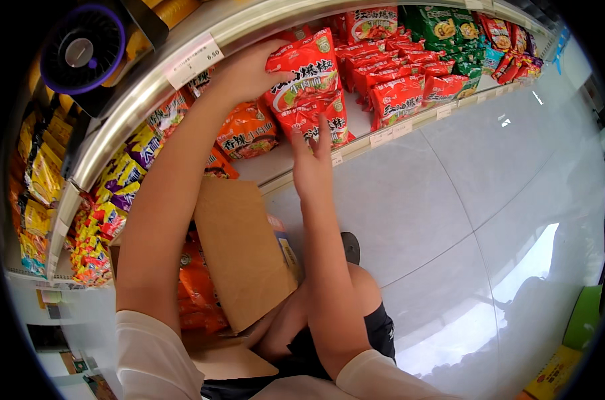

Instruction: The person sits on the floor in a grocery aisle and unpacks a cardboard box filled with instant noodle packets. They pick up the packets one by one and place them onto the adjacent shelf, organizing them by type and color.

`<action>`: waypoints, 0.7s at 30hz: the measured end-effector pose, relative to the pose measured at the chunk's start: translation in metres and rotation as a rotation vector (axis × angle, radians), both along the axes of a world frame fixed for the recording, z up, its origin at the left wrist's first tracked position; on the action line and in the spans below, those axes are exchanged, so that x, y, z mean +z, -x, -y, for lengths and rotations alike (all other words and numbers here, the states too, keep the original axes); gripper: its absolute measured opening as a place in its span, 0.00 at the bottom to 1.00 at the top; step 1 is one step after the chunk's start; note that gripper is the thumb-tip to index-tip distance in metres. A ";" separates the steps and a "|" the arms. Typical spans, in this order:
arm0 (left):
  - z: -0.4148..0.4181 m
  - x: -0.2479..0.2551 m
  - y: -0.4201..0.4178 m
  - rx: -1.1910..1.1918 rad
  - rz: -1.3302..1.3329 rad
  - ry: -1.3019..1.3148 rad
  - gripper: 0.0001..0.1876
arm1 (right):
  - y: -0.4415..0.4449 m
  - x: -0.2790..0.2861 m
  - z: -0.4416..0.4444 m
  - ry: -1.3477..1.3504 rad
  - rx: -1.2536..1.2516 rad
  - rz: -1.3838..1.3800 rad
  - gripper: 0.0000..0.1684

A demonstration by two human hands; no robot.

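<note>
My left hand (256, 70) grips the left edge of a red instant-noodle packet (305, 70), its thumb across the front and its other fingers partly hidden behind. Just below, another red noodle packet (315, 122) leans on the bottom shelf. Against its front lie the spread fingertips of my right hand (313, 165), which is not closed around it. Orange noodle packets (247, 131) stand to the left of the red ones. By my legs is an opened cardboard box (247, 250), its flap raised, with orange-red packets (197, 285) inside.
Rows of red packets (397, 97) and green packets (440, 30) continue along the shelf to the right. An upper shelf edge (100, 137) with price labels curves above my left arm. A round black fan (82, 55) sits there. Grey tiled floor (422, 210) extends right.
</note>
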State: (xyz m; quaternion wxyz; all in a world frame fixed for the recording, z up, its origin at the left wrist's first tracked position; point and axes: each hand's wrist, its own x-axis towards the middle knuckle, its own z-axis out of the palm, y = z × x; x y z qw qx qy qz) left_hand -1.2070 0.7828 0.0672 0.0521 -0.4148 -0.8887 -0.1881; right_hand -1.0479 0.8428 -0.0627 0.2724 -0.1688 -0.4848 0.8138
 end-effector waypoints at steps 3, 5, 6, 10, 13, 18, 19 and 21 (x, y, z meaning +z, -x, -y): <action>-0.006 -0.011 0.003 0.109 -0.231 0.092 0.34 | 0.007 -0.014 0.003 -0.167 0.010 0.064 0.40; -0.005 -0.019 0.005 0.102 -0.384 0.119 0.34 | 0.012 -0.022 0.004 -0.081 0.035 0.034 0.40; -0.003 -0.022 0.005 0.119 -0.382 0.163 0.35 | 0.013 -0.025 0.005 -0.036 0.047 0.019 0.40; -0.004 -0.028 0.008 0.100 -0.472 0.124 0.35 | 0.015 -0.029 0.002 -0.087 0.038 0.072 0.39; -0.006 -0.034 0.009 0.100 -0.458 0.100 0.36 | 0.019 -0.035 0.001 -0.063 -0.001 0.046 0.38; -0.003 -0.026 0.008 0.041 -0.400 -0.018 0.35 | 0.018 -0.033 0.000 -0.047 -0.027 0.111 0.36; -0.001 -0.021 0.009 0.012 -0.318 -0.042 0.33 | 0.018 -0.031 -0.001 -0.056 -0.019 0.095 0.35; 0.012 -0.008 -0.006 -0.059 -0.076 -0.042 0.31 | 0.016 -0.027 0.001 -0.051 0.022 0.072 0.32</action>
